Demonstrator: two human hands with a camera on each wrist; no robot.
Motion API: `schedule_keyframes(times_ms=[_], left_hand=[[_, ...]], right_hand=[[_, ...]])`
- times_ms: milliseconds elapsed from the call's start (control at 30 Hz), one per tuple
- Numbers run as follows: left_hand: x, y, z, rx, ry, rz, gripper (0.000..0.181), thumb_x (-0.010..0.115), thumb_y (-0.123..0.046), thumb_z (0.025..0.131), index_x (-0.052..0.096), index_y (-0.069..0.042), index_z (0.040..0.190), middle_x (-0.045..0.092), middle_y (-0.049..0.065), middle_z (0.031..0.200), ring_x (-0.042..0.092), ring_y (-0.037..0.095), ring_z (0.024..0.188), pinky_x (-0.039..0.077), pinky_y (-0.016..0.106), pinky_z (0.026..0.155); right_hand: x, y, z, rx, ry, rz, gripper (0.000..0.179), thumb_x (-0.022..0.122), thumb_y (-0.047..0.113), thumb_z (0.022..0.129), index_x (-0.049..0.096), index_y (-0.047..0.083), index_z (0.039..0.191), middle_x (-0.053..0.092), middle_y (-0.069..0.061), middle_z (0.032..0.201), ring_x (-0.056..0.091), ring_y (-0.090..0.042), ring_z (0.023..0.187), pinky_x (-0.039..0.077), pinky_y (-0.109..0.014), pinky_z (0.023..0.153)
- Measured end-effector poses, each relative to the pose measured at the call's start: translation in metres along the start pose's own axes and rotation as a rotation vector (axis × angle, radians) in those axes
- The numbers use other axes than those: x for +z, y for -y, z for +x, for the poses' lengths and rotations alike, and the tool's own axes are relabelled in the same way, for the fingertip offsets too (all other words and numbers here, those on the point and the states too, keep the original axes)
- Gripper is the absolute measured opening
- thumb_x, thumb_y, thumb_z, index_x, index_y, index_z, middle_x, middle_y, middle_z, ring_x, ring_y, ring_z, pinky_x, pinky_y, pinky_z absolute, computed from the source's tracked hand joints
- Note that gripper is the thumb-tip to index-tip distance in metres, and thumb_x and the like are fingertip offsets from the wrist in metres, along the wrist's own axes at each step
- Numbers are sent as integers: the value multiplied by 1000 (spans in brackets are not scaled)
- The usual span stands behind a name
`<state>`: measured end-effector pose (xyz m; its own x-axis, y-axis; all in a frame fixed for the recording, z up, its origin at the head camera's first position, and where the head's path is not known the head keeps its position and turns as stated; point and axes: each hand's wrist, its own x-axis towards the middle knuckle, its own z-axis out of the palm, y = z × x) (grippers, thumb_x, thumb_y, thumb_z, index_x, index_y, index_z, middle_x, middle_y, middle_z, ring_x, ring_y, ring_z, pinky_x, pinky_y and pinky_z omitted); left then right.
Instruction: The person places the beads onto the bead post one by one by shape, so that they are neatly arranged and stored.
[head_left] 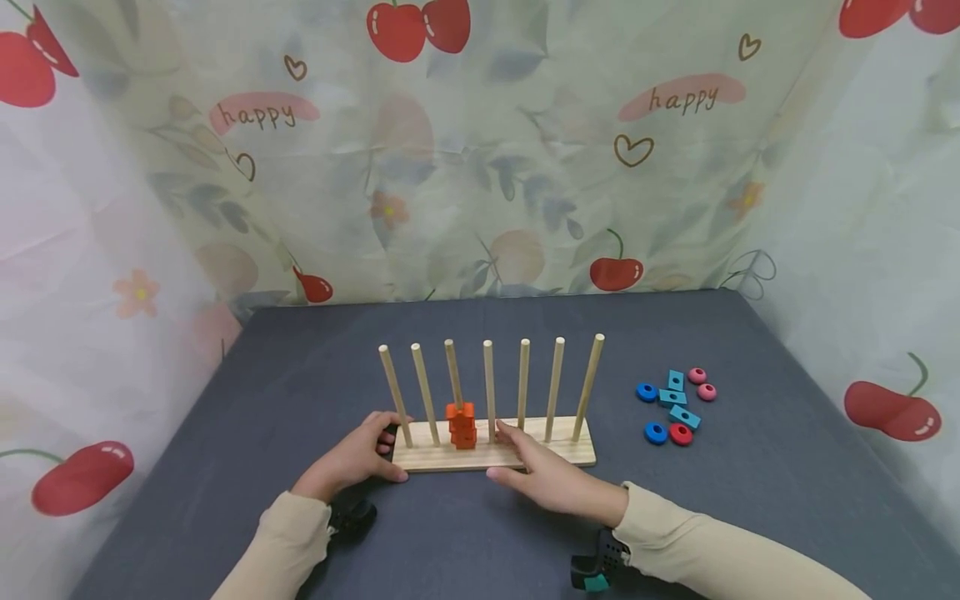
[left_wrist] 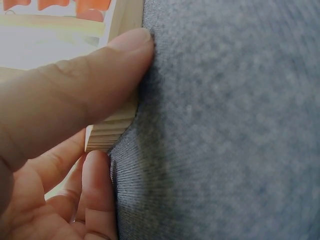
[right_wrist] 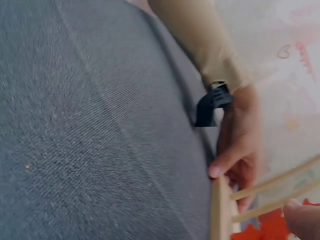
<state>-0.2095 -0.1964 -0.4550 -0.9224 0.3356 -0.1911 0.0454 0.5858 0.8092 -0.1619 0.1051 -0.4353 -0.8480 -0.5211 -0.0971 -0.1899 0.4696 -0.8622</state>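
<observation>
A wooden peg board with a row of several upright pegs lies on the dark cloth. Orange, jagged-edged pieces are stacked low on the third peg from the left. My left hand grips the board's left end, its thumb along the front side and other fingers round the end. Over the board's middle is my right hand, fingers fairly straight, the index fingertip near the middle peg and the thumb by the front edge. Nothing shows between them; part of the board is hidden below this hand.
Right of the board lie loose pieces: blue rings, teal blocks, a red ring and pink rings. Printed curtains stand behind and beside the table. Each wrist wears a black camera strap.
</observation>
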Motion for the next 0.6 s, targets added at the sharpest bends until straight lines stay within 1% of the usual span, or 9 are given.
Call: schedule_keyframes(times_ms=[133,267,433,533,600], left_hand=[[1,0,0,-6,-2,-1,78,89,-6,64,52,-7,132,43,14,122,46,25,104,42,36,87],[1,-1,1,-17,-3,-2,78,89,-7,64,53,-8,133,43,14,123,46,25,104,42,36,87],[1,-2,1,-29,-5,4,78,89,-7,65,52,-8,133,43,14,124,46,25,105,42,38,88],[1,-3,0,-39,-9,17,78,89,-8,65,52,-9,134,43,14,125,46,25,106,43,39,89],[0,-3,0,-42,-10,19,78,89,-8,65,52,-9,134,43,14,125,46,25,106,43,40,90]], right_hand=[[-15,4,-12,-8,61,57,59,54,27,100,32,-1,148,43,-23,145,42,-39,134,36,-53,106],[-32,10,-24,-4,73,69,48,54,26,100,45,3,141,51,-19,139,50,-36,128,43,-49,101],[-54,18,-41,-15,23,14,35,57,24,98,57,8,129,59,-15,129,58,-32,117,52,-37,91],[-68,23,-51,-29,-33,-30,29,58,25,98,60,12,124,62,-10,124,61,-28,112,52,-30,88],[-77,26,-59,-51,-81,-46,28,58,27,98,61,14,123,64,-6,120,62,-24,109,51,-27,87]])
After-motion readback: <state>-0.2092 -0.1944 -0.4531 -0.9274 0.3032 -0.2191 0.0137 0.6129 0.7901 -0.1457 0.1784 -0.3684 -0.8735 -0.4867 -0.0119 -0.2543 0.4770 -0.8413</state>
